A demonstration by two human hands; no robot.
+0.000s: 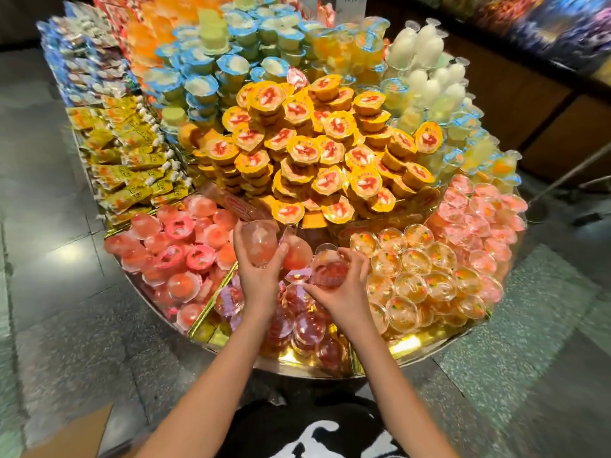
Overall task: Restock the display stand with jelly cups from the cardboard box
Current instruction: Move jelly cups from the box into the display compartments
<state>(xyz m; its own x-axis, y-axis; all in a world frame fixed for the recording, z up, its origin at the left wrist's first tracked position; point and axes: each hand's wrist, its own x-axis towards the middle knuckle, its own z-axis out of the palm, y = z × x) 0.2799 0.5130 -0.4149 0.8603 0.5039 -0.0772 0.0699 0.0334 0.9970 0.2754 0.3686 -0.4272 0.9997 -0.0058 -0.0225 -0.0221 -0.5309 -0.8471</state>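
Jelly cups, pink-red under clear domes, are lying heaped in the six o'clock compartment of the round display stand.

Our left hand is curling its fingers and thumb round one clear pink cup and holding it just above the heap's far edge. A similar cup is sitting just beside it; we cannot tell whether the hand has that one too.

Our right hand is pinching another pink cup between thumb and bent fingertips, low against the heap.

- Salmon-lidded cups are filling the nine o'clock compartment.
- Orange fruit cups are filling the three o'clock one.
- Yellow-lidded cups are mounding up at twelve o'clock, beyond both hands.
- Blue-lidded cups are stacking at eleven, and yellow pouches at ten.
- A cardboard box is showing one corner at seven o'clock, well apart from the stand.
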